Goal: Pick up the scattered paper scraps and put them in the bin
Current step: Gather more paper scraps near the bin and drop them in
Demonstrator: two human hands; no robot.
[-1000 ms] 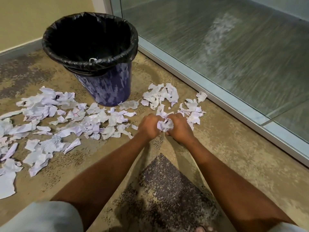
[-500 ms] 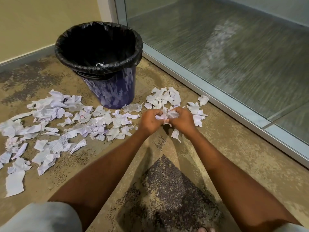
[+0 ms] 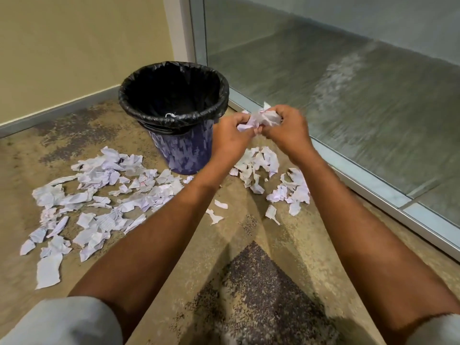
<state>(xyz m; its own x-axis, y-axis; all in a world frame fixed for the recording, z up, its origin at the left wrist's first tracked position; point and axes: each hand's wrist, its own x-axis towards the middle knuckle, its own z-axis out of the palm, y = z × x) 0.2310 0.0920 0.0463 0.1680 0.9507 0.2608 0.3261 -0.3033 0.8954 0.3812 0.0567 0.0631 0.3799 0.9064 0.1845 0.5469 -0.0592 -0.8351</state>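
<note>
Purple-tinted paper is what I've got in hand: a crumpled wad of scraps point(image 3: 261, 118) pinched between both hands. My left hand point(image 3: 232, 135) is curled on its near-left side and my right hand point(image 3: 286, 130) is wrapped over the right, fingers tight. The wad is up in the air just to the right of the bin point(image 3: 184, 155), beside the rim and not yet over the opening. That bin stands upright near the wall corner, with its black liner point(image 3: 174, 120) folded over the lip. Inside I see only dark, plus a small white fleck at the near rim that I can't identify, so I'd judge little or nothing has gone in. Most of the job is ahead. A big spread of scraps point(image 3: 104, 192) lies on the floor point(image 3: 273, 245) left of the bin. A smaller cluster point(image 3: 258, 163) sits beneath my hands, another patch point(image 3: 291, 190) lies nearer the glass panel point(image 3: 348, 95), and a few loose bits point(image 3: 216, 215) lie between my forearms. I reckon this handful is an early load, with many more grabs to follow.
</note>
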